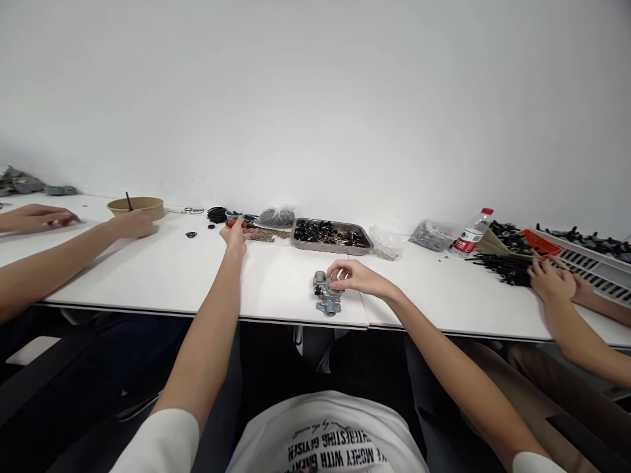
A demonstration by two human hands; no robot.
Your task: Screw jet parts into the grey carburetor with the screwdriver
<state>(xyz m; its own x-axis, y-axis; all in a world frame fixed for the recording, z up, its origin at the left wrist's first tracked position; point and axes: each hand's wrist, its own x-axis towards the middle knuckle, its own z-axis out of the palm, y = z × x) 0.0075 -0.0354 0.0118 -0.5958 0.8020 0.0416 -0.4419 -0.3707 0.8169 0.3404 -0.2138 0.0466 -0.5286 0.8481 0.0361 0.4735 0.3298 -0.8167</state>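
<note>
Right hand (359, 277), half-curled, holds the grey metal part (329, 305).

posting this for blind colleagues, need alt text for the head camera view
A person's right hand touches a grey metal carburetor on a white table; the left hand holds a red-handled tool near small brass parts. Beyond sits a metal tray of black and brass pieces. Co-workers' hands show at both sides.

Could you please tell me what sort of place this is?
Probably an assembly workshop: the right hand is on a metal part, a tray holds many small pieces, and co-workers' hands share the white table.
</note>
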